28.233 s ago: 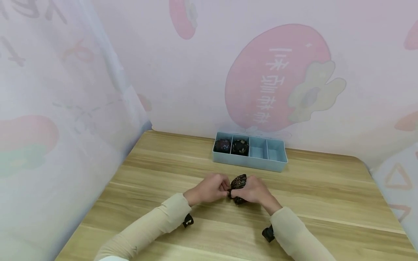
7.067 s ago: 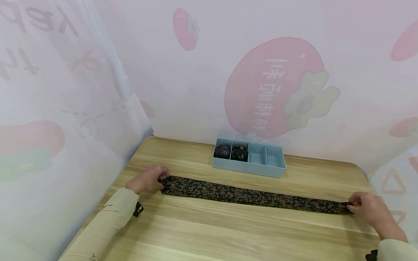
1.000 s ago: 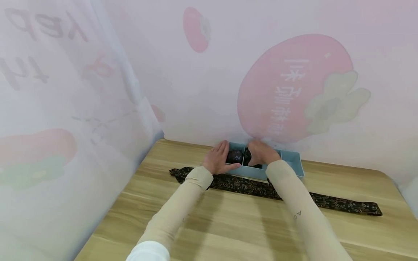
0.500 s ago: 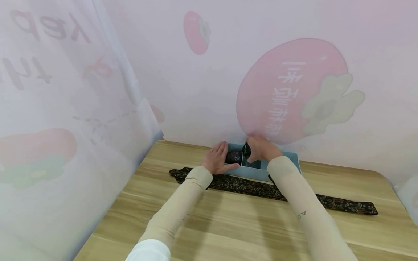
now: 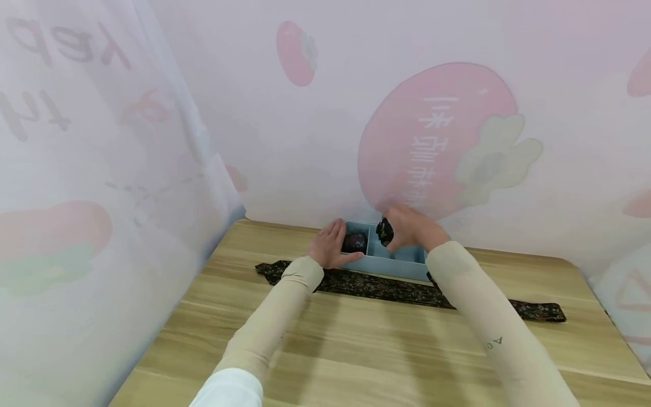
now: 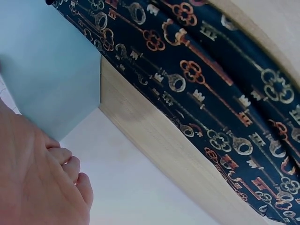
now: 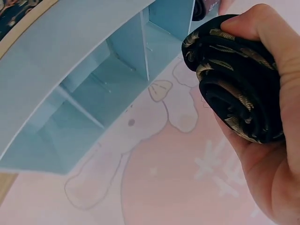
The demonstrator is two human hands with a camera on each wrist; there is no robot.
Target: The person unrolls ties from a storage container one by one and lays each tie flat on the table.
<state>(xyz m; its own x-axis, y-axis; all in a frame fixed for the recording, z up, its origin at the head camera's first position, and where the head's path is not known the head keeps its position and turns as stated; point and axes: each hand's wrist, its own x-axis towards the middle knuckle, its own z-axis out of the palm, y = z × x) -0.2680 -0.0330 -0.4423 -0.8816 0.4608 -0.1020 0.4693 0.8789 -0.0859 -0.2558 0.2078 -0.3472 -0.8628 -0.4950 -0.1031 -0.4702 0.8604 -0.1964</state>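
My right hand grips a rolled necktie, dark with gold leaf shapes, above the blue divided box. In the right wrist view the thumb lies on the top of the rolled necktie, and its coiled end faces the camera. Straight fingers of my left hand rest along the box's left end, with the thumb at the front wall. Another rolled necktie, dark with small flowers, sits in the leftmost compartment. A key-patterned necktie lies stretched out in front of the box, partly hidden under both forearms.
The box stands at the back of the wooden table, close to the printed curtain. Thin dividers separate its compartments. Another curtain hangs along the left side.
Over the last second, my right hand has lifted the leaf-patterned rolled necktie out of the second compartment. My left hand has stayed at the box. Earlier, both hands held the key-patterned necktie's ends.
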